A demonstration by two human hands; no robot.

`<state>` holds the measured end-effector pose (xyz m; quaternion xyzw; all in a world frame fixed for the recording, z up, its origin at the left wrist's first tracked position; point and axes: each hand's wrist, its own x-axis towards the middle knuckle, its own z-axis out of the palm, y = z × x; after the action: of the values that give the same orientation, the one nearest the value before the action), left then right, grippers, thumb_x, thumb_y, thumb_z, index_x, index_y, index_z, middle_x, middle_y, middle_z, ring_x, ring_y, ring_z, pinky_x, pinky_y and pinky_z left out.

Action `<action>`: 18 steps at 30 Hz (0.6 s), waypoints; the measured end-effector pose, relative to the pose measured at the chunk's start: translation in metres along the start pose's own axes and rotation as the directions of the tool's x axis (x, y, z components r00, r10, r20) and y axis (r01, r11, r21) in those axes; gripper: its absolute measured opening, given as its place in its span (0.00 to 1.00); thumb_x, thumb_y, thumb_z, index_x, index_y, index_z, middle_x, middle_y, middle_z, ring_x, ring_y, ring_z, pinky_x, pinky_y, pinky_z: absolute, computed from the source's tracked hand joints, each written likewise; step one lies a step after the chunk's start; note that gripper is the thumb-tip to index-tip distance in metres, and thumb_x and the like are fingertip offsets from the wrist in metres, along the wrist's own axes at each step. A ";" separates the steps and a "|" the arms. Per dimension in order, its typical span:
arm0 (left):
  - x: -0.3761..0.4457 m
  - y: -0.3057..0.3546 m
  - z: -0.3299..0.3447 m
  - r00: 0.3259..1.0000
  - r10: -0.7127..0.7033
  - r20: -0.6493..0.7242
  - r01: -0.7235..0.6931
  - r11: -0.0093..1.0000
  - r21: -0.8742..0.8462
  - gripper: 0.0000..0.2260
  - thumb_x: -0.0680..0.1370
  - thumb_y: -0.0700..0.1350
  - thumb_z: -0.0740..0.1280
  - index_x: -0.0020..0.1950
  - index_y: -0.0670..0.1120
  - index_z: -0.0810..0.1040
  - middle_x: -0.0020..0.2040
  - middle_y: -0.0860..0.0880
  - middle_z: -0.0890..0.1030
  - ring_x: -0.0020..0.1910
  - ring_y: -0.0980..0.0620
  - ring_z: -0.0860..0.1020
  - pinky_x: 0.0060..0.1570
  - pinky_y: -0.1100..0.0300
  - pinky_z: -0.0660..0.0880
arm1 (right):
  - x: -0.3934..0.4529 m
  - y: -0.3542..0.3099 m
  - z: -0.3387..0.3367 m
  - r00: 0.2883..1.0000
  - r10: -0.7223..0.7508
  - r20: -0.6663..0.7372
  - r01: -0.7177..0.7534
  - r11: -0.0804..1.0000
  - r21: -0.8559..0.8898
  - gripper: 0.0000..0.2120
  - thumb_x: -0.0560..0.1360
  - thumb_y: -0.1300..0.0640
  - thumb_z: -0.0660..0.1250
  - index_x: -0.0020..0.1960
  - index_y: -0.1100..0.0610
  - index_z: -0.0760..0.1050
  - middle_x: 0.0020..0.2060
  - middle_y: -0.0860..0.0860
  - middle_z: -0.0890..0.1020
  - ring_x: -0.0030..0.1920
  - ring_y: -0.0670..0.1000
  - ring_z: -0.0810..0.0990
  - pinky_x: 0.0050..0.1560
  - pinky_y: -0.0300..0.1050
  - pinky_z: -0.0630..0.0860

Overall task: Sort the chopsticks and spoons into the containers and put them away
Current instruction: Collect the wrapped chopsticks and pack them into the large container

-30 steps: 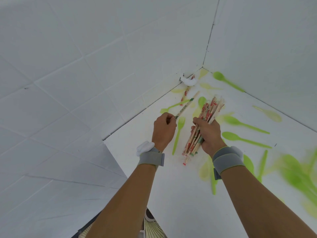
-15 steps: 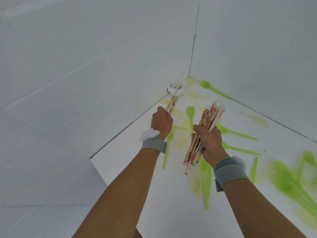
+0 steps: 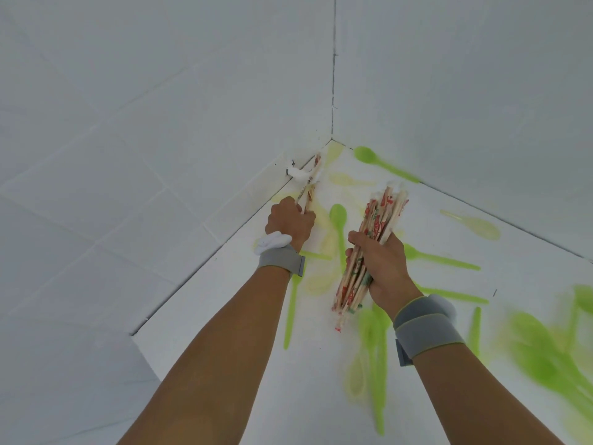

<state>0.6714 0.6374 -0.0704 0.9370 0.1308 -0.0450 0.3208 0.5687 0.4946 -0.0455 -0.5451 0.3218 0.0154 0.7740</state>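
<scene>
The left hand (image 3: 290,221) has moved up toward the corner at twelve o'clock since a second ago and now curls round a pair of paper-wrapped wooden chopsticks (image 3: 309,191) lying by the wall. The right hand (image 3: 378,264) grips the thick bundle of red-printed wrapped chopsticks (image 3: 369,248), as it did before, tilted toward one o'clock. Bright green plastic spoons (image 3: 338,220) lie scattered on the white table (image 3: 224,332), from three to five o'clock and between the hands. The gathering of chopsticks seems nearly done; no container is in view, and the spoons are untouched.
</scene>
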 end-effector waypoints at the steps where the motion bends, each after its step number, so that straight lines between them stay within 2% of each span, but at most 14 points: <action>1: 0.000 0.001 0.001 1.000 -0.001 -0.001 0.001 1.000 0.003 0.11 0.75 0.52 0.70 0.50 0.45 0.79 0.49 0.46 0.81 0.45 0.42 0.80 0.42 0.55 0.75 | 0.000 0.000 0.000 1.000 -0.001 0.000 0.001 1.000 0.006 0.15 0.76 0.63 0.73 0.61 0.59 0.75 0.44 0.57 0.80 0.36 0.54 0.81 0.42 0.52 0.81; 3: -0.002 0.003 0.003 1.000 -0.001 -0.008 0.001 1.000 0.006 0.08 0.76 0.49 0.69 0.47 0.45 0.79 0.47 0.46 0.81 0.44 0.42 0.80 0.41 0.55 0.75 | -0.001 -0.001 0.000 1.000 0.000 0.001 0.000 1.000 0.012 0.14 0.76 0.63 0.73 0.61 0.59 0.76 0.45 0.57 0.80 0.36 0.54 0.81 0.42 0.51 0.81; 6: -0.009 0.006 0.000 1.000 0.025 -0.007 -0.025 0.999 -0.032 0.05 0.73 0.47 0.70 0.42 0.46 0.78 0.38 0.50 0.78 0.38 0.45 0.78 0.36 0.58 0.70 | -0.004 -0.003 0.000 1.000 -0.006 -0.006 0.006 1.000 0.019 0.14 0.76 0.63 0.73 0.61 0.60 0.76 0.45 0.57 0.80 0.35 0.53 0.81 0.41 0.50 0.81; 9: -0.024 0.001 -0.009 0.988 0.140 0.066 -0.130 0.982 -0.139 0.08 0.68 0.49 0.71 0.37 0.46 0.76 0.32 0.52 0.75 0.32 0.49 0.74 0.34 0.59 0.70 | -0.009 -0.005 -0.001 1.000 -0.010 -0.015 0.011 1.000 0.017 0.14 0.76 0.63 0.73 0.60 0.60 0.76 0.46 0.57 0.81 0.35 0.53 0.81 0.41 0.50 0.80; 12: -0.044 -0.012 -0.021 0.957 0.257 0.135 -0.226 0.952 -0.207 0.09 0.65 0.52 0.67 0.32 0.48 0.71 0.30 0.51 0.74 0.29 0.51 0.70 0.33 0.60 0.67 | -0.016 -0.005 0.000 1.000 -0.014 -0.017 0.014 1.000 0.014 0.15 0.76 0.63 0.73 0.61 0.60 0.76 0.46 0.57 0.81 0.34 0.53 0.82 0.40 0.49 0.80; 15: -0.064 -0.030 -0.030 0.955 0.239 0.177 -0.212 0.964 -0.160 0.11 0.65 0.52 0.65 0.32 0.49 0.66 0.29 0.52 0.71 0.30 0.50 0.67 0.35 0.59 0.65 | -0.025 -0.001 -0.002 1.000 -0.009 -0.010 0.009 1.000 0.007 0.15 0.76 0.63 0.73 0.62 0.61 0.76 0.47 0.57 0.81 0.35 0.53 0.82 0.39 0.49 0.80; 18: -0.076 -0.042 -0.035 0.973 0.176 0.146 -0.168 0.983 -0.069 0.11 0.69 0.55 0.68 0.37 0.50 0.71 0.33 0.54 0.74 0.32 0.49 0.71 0.34 0.59 0.65 | -0.033 0.005 -0.006 1.000 0.000 -0.008 0.000 1.000 0.001 0.16 0.77 0.62 0.73 0.62 0.61 0.75 0.47 0.56 0.81 0.35 0.54 0.82 0.39 0.49 0.80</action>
<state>0.5870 0.6742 -0.0542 0.9294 0.0256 -0.0845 0.3585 0.5375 0.5024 -0.0342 -0.5447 0.3251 0.0131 0.7729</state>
